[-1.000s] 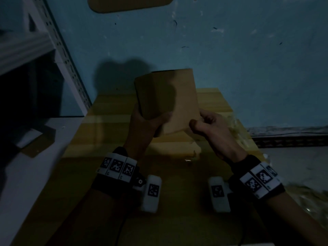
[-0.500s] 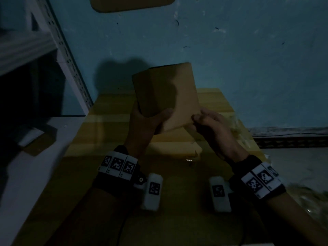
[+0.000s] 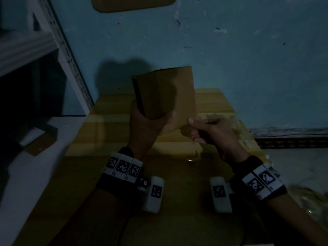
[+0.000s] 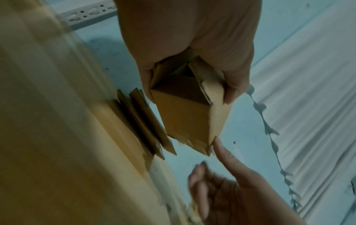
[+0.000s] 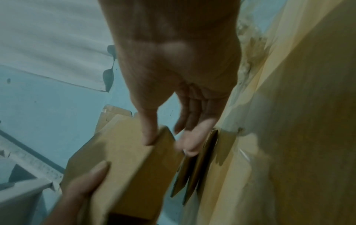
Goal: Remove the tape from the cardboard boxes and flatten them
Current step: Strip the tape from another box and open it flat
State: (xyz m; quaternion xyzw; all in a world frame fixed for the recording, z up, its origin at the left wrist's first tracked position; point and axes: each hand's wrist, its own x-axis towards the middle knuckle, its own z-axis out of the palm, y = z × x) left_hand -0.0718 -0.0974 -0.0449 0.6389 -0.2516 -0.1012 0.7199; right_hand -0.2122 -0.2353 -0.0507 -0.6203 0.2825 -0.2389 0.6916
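Observation:
A small brown cardboard box (image 3: 165, 96) stands upright in the air above a large cardboard surface. My left hand (image 3: 147, 128) grips its lower left part, thumb across the front face. The left wrist view shows the box (image 4: 185, 115) with loose flaps at the held end and torn tape shreds at the far corner. My right hand (image 3: 209, 130) is at the box's lower right corner. Its thumb tip touches that corner, and its other fingers (image 4: 200, 170) hang loosely away from the box. In the right wrist view the thumb lies on the box (image 5: 119, 159) edge.
A large taped cardboard surface (image 3: 159, 174) lies under my hands. Flattened cardboard pieces (image 4: 142, 121) lean against it. Crumpled tape (image 3: 236, 125) lies at the right. A perforated metal shelf rack (image 3: 67, 55) stands at the left, against the blue wall (image 3: 248, 68).
The box has tilted a little, showing its dark left side. My right hand has gone from pinching the lower edge to touching the corner with the thumb.

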